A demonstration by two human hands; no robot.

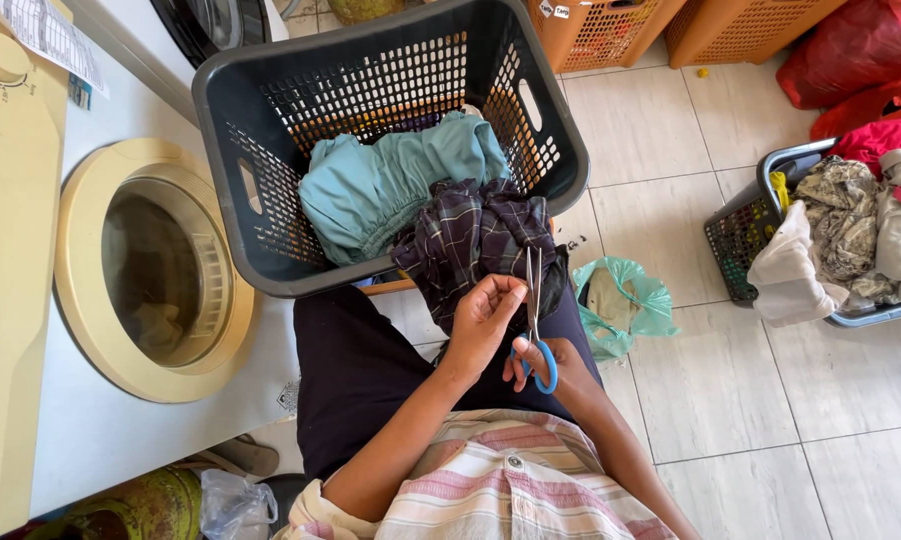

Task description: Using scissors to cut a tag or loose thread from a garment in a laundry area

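A dark plaid garment [476, 235] hangs over the front rim of a dark grey laundry basket [271, 110] and onto my lap. My left hand [483, 315] pinches the plaid cloth near its lower edge. In my right hand [561, 368] are blue-handled scissors [537, 330], their blades pointing up and slightly parted against the cloth beside my left fingers. A light teal garment [391, 180] lies inside the basket behind the plaid one.
A front-loading washing machine with a round cream door [146, 270] stands on the left. On the tiled floor lie a green plastic bag [626, 300], a second basket piled with clothes [841, 240] at right, orange baskets [611, 30] and red bags [861, 55] beyond.
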